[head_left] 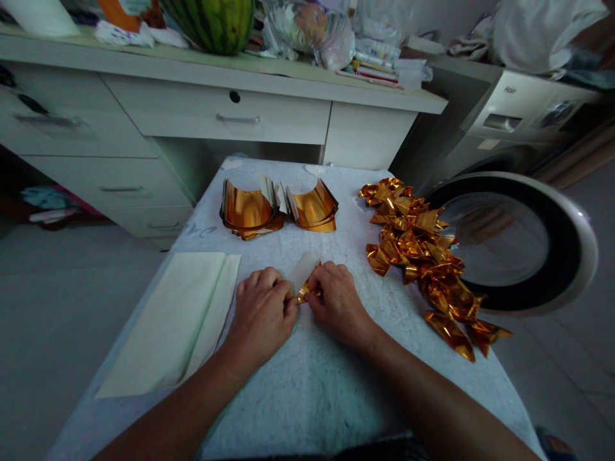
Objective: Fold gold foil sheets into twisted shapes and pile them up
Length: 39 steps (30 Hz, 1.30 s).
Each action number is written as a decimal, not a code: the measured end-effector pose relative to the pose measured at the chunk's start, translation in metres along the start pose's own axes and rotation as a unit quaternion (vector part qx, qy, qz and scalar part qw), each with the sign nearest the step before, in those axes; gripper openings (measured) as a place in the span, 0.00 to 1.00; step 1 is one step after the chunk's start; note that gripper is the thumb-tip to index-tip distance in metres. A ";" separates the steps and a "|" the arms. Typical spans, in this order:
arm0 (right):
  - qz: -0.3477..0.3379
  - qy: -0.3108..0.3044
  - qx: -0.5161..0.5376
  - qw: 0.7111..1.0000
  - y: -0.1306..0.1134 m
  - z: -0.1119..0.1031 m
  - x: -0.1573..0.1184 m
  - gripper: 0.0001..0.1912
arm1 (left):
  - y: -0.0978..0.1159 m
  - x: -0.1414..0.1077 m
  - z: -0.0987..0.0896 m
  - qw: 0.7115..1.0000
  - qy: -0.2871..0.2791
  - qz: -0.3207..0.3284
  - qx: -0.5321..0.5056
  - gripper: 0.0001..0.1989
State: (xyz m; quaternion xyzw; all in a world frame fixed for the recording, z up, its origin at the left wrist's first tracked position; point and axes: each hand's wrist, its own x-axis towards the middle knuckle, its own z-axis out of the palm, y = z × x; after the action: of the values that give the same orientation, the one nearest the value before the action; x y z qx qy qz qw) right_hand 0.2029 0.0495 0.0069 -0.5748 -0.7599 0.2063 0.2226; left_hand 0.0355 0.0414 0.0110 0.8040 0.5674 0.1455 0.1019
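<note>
A small piece of gold foil paper with a whitish backing is between my hands, low over the cloth. My right hand pinches its right side with thumb and fingers. At its left edge, my left hand is closed with the thumb against the curled fingers; part of the paper there is hidden. Beyond the hands stand two stacks of curved gold foil sheets, a left stack and a right stack. Folded, crumpled gold foil pieces lie heaped along the right side.
A folded cream paper stack lies left on the cloth-covered table. Behind is a white counter with drawers, holding a watermelon and plastic bags. The open door of a washing machine borders the table's right edge.
</note>
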 end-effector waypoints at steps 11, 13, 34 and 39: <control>0.014 -0.027 -0.008 1.000 -0.004 -0.003 0.000 0.04 | -0.005 0.000 -0.001 0.997 0.013 -0.001 -0.080 0.11; 0.016 -0.032 -0.012 0.999 -0.004 -0.003 -0.001 0.04 | -0.007 0.000 0.000 0.996 0.010 0.009 -0.087 0.12; 0.014 -0.023 -0.046 0.999 -0.006 -0.002 -0.003 0.02 | -0.009 0.003 0.005 0.996 0.000 -0.003 -0.091 0.10; 0.013 -0.022 -0.047 0.999 -0.005 0.000 -0.003 0.06 | -0.011 0.003 0.005 0.995 0.003 0.010 -0.096 0.11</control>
State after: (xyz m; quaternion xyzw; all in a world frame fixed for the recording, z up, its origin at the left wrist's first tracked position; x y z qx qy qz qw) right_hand 0.1996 0.0456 0.0099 -0.5898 -0.7660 0.1859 0.1754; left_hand 0.0285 0.0475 0.0027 0.7955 0.5433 0.2030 0.1758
